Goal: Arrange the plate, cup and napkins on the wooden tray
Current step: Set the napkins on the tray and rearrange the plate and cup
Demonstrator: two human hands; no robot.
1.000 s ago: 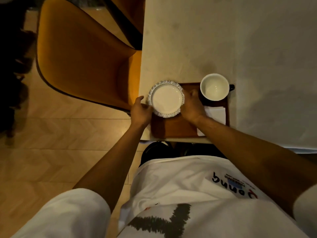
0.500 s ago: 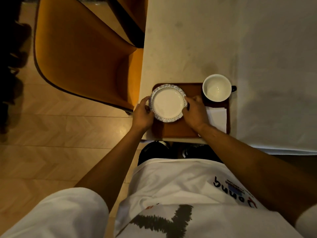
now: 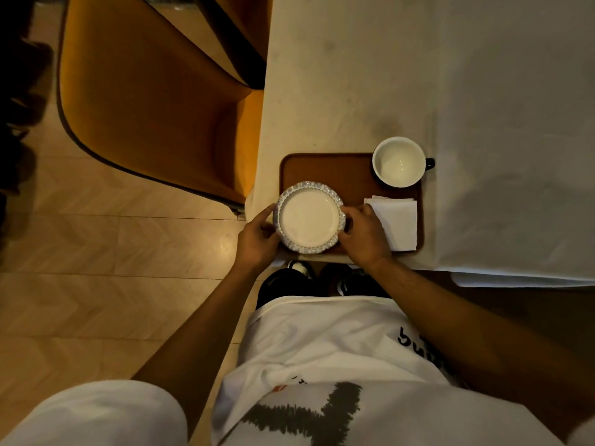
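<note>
You grip the plate (image 3: 309, 217) w/ both hands (image 3: 257, 239) (image 3: 365, 235), fingers clasped on its rim, to seat it at the tray (image 3: 325, 169)'s near-left corner.

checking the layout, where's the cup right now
In the head view the cup stands at the wooden tray's far right corner, just beyond the napkins.

Plate, cup, napkins, wooden tray.
White frilled plate (image 3: 308, 217) at tray's (image 3: 328, 167) near-left corner; empty cup (image 3: 398, 161) far-right; folded napkins (image 3: 397, 222) near-right.
</note>
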